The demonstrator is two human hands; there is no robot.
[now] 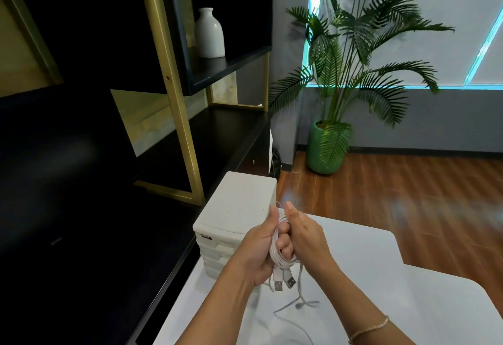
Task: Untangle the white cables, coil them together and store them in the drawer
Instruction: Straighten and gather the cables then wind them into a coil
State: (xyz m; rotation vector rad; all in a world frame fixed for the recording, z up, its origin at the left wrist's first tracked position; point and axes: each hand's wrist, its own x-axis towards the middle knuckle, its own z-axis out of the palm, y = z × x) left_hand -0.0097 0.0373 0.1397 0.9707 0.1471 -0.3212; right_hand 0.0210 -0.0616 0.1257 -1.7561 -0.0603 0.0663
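I have the white cables (pixel 277 246) bunched into a coil above the white table (pixel 381 276), with my left hand (pixel 255 249) curled round the loops from the left and my right hand (pixel 302 235) closed on them from the right, its fingers hooked through the middle of the coil. Two USB plugs (pixel 284 283) dangle just below my hands, and a loose tail (pixel 299 301) trails down onto the table and off toward me. That tail is my worry: if I wind it in carelessly it could snag or knot on itself, and the hanging plugs could catch in the loops. If I ease my hold to shift hands, the coil may spring apart. The small white drawer unit (pixel 231 222) sits just beyond my hands, its drawers all looking closed, so I will need a free hand to open one without dropping the bundle.
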